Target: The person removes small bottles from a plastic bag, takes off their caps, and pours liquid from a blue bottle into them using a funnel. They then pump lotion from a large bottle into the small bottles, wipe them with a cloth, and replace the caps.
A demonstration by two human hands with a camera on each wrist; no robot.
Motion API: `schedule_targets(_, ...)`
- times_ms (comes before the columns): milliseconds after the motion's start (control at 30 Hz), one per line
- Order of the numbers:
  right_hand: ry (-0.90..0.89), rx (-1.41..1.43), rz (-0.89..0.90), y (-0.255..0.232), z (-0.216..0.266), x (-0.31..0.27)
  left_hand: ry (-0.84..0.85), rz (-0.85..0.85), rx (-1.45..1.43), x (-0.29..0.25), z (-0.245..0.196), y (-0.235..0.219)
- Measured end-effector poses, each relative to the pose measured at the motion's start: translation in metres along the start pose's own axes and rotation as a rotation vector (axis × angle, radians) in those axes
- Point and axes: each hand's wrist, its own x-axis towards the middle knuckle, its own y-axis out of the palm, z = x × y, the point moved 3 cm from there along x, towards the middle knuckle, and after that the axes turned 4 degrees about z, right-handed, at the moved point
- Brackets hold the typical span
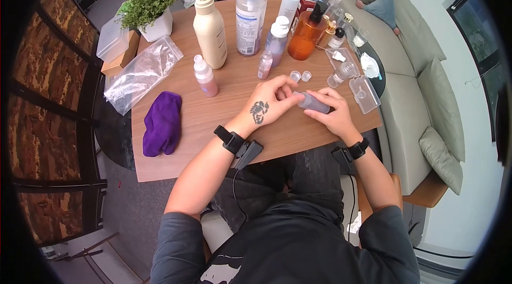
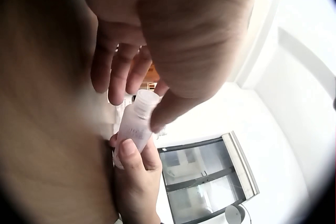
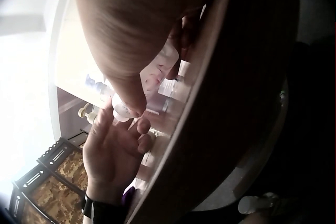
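Note:
My right hand [image 1: 332, 110] grips a small frosted, translucent bottle [image 1: 313, 103], thumb on one side and fingers on the other. The bottle tilts, its bare threaded neck [image 2: 146, 100] pointing toward my left hand [image 1: 270, 103]. In the left wrist view, the left fingers [image 2: 119, 74] hang loosely extended around the mouth, with the thumb right at the neck. From the right wrist, the palm of the left hand [image 3: 113, 153] faces the bottle's mouth end. Two small clear caps [image 1: 295, 76] lie on the table just beyond the hands. Close by stands a small pink-filled bottle [image 1: 264, 65].
On the wooden table [image 1: 240, 105] stand a cream pump bottle [image 1: 209, 33], a blue-topped pump bottle [image 1: 250, 22], an orange pump bottle [image 1: 305, 38] and a pink spray bottle [image 1: 205, 77]. A purple cloth [image 1: 162, 124] and plastic bag [image 1: 144, 73] lie left; an open clear case [image 1: 365, 94] lies right.

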Motion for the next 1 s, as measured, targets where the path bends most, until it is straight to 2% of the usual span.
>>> schedule_targets(67,0.004,0.004,0.002,0.0,0.0,0.001,0.099,0.045,0.06,0.001,-0.003,-0.003)
schedule_targets(100,0.004,0.002,0.001,0.0,0.0,0.0,0.192,0.031,0.003,-0.001,-0.006,-0.002)
schedule_targets(200,0.002,-0.002,0.003,0.0,0.0,0.001,-0.015,0.009,-0.017,-0.002,-0.009,-0.003)
schedule_targets(300,0.002,0.0,0.005,0.0,-0.002,0.001,0.184,0.07,0.008,-0.001,-0.001,-0.004)
schedule_targets(400,0.0,0.009,0.005,0.001,-0.003,0.001,0.188,-0.019,0.072,-0.002,-0.007,-0.003)
schedule_targets(500,0.007,0.005,0.019,0.0,-0.002,0.001,0.141,0.068,-0.011,-0.001,0.001,-0.001)
schedule_targets(600,0.008,0.011,0.021,0.001,-0.004,0.001,0.181,-0.005,0.092,-0.003,-0.007,0.0)
schedule_targets(700,0.022,0.018,0.036,0.0,0.0,0.0,0.035,0.031,0.091,-0.002,-0.007,0.0)
schedule_targets(800,0.017,0.005,0.054,0.0,-0.002,0.0,0.182,0.041,0.126,-0.004,-0.006,0.0)
schedule_targets(1000,0.003,0.022,0.044,-0.002,-0.002,0.001,0.233,0.017,0.148,-0.004,-0.006,0.002)
